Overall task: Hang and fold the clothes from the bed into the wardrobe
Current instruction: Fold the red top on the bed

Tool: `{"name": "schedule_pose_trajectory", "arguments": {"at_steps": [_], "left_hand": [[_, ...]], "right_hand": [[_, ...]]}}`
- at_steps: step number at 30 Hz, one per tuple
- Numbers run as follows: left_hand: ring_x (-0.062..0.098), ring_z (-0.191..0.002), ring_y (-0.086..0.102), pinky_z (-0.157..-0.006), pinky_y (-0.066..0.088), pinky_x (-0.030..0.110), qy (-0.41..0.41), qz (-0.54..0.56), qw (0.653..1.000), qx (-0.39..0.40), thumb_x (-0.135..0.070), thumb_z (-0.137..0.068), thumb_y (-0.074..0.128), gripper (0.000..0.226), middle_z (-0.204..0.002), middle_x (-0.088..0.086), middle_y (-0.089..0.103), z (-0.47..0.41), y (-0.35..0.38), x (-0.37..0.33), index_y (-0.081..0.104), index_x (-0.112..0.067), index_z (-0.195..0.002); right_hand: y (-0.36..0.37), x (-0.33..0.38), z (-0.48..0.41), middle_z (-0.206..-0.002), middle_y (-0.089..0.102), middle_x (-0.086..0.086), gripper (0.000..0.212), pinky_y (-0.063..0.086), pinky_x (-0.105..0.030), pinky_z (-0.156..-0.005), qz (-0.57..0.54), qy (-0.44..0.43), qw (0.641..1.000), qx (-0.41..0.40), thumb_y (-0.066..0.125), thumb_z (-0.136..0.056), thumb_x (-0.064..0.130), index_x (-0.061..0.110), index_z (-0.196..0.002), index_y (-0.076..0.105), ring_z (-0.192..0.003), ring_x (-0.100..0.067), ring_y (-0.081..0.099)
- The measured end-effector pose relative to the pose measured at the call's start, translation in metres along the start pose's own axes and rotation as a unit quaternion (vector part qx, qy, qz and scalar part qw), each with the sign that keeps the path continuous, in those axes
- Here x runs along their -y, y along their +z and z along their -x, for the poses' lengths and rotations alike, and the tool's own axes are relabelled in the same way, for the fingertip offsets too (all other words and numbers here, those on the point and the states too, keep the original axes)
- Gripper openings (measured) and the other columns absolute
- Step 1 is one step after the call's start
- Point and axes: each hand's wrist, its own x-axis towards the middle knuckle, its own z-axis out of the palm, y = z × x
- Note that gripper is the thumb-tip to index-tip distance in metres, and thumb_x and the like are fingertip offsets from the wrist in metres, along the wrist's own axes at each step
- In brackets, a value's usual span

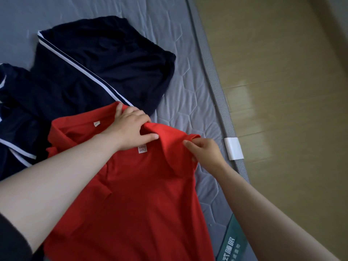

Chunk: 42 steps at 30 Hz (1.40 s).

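Observation:
A red polo shirt [135, 194] lies on the grey mattress [188, 87], its collar and white neck label facing up. My left hand [131, 127] grips the collar at the far side, thumb pressed near the label. My right hand [205, 151] pinches the collar edge on the right. Behind the shirt lies a dark navy garment with white stripes [90, 68], spread flat. A second navy piece with white stripes [17, 119] is bunched at the left, partly hidden by my left forearm.
The mattress edge [216, 87] runs diagonally down the right side, with a white clip [233, 148] on it and a green label [231, 243] near the bottom. Beyond the edge is a tan wooden floor [282, 91].

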Motion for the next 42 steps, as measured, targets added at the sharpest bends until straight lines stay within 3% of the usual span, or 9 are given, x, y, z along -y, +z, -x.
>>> {"name": "schedule_pose_trajectory", "arguments": {"at_steps": [5,11,16,21,27,32,35,38,42], "left_hand": [[0.023,-0.114,0.049,-0.110,0.018,0.049,-0.041,0.008,0.999,-0.019,-0.052,-0.092,0.045,0.035,-0.103,-0.003,0.063,-0.013,-0.011,-0.001,0.065,-0.024,-0.098],[0.028,-0.102,0.057,-0.108,0.023,0.048,-0.103,0.061,0.986,-0.116,-0.037,-0.096,0.050,0.023,-0.094,0.004,0.066,-0.026,-0.006,-0.010,0.061,-0.017,-0.091],[0.031,-0.091,0.059,-0.113,0.019,0.045,-0.080,0.070,0.975,-0.194,-0.030,-0.097,0.051,0.022,-0.084,0.009,0.066,-0.032,-0.004,-0.016,0.059,-0.011,-0.091],[0.035,-0.088,0.056,-0.095,0.033,0.043,0.010,0.007,0.977,-0.211,-0.031,-0.093,0.056,0.025,-0.089,0.014,0.065,-0.044,-0.023,-0.014,0.063,-0.008,-0.094],[0.029,-0.101,0.047,-0.093,0.037,0.041,0.063,0.073,0.985,-0.142,-0.019,-0.087,0.064,0.014,-0.095,0.003,0.063,-0.044,-0.040,-0.012,0.069,-0.014,-0.099],[0.018,-0.081,0.055,-0.074,0.041,0.028,0.020,0.135,0.980,-0.145,-0.004,-0.083,0.062,0.017,-0.102,-0.002,0.055,-0.019,-0.030,-0.001,0.068,-0.016,-0.093],[0.020,-0.080,0.065,-0.069,0.056,0.026,-0.051,0.293,0.944,-0.145,-0.001,-0.092,0.054,0.024,-0.113,0.003,0.051,0.007,-0.011,0.001,0.064,-0.009,-0.113],[0.022,-0.085,0.069,-0.075,0.059,0.034,-0.116,0.342,0.918,-0.167,-0.008,-0.096,0.050,0.022,-0.112,0.008,0.057,0.039,0.003,0.011,0.063,-0.010,-0.112],[0.016,-0.073,0.065,-0.076,0.053,0.026,-0.154,0.319,0.925,-0.138,-0.022,-0.090,0.062,0.012,-0.085,0.000,0.067,0.073,0.011,0.028,0.067,-0.015,-0.099]], "right_hand": [[-0.024,0.016,-0.012,-0.057,0.048,0.016,0.035,0.035,-0.014,-0.054,-0.224,-0.028,0.944,-0.240,0.057,-0.093,0.012,0.024,-0.060,0.061,-0.056,0.002,0.041],[-0.021,0.010,-0.024,-0.077,0.050,-0.003,0.032,0.037,-0.019,-0.061,-0.212,-0.014,0.950,-0.229,0.051,-0.099,0.019,-0.011,-0.090,0.060,-0.073,-0.008,0.044],[-0.024,0.022,-0.037,-0.057,0.036,0.018,0.038,0.031,-0.020,-0.061,-0.169,-0.077,0.943,-0.275,0.045,-0.100,0.015,0.023,-0.063,0.043,-0.058,0.002,0.034],[-0.019,0.011,-0.021,-0.078,0.053,0.018,0.022,0.043,-0.029,-0.078,-0.058,-0.103,0.942,-0.313,0.046,-0.101,0.020,0.018,-0.084,0.059,-0.074,0.003,0.049],[-0.016,0.000,0.003,-0.130,0.062,-0.006,0.068,0.042,-0.023,-0.092,0.101,-0.089,0.958,-0.251,0.068,-0.086,0.031,0.018,-0.146,0.038,-0.114,-0.021,0.058],[0.004,0.007,0.047,-0.108,0.062,-0.014,0.050,0.051,-0.038,-0.074,0.256,-0.309,0.886,-0.232,0.068,-0.079,0.003,0.013,-0.125,0.051,-0.091,-0.034,0.061],[0.035,0.009,0.080,-0.100,0.060,-0.007,0.033,0.048,-0.038,-0.073,0.275,-0.382,0.881,-0.053,0.061,-0.083,0.009,0.019,-0.114,0.056,-0.087,-0.028,0.059],[0.057,0.000,0.097,-0.098,0.064,-0.006,0.018,0.052,-0.038,-0.073,0.263,-0.345,0.894,0.109,0.053,-0.087,0.017,0.009,-0.099,0.064,-0.086,-0.027,0.063],[0.062,-0.004,0.083,-0.081,0.061,-0.003,0.006,0.050,-0.040,-0.065,0.262,-0.264,0.928,0.005,0.058,-0.086,0.015,0.010,-0.085,0.062,-0.074,-0.024,0.060]]}}
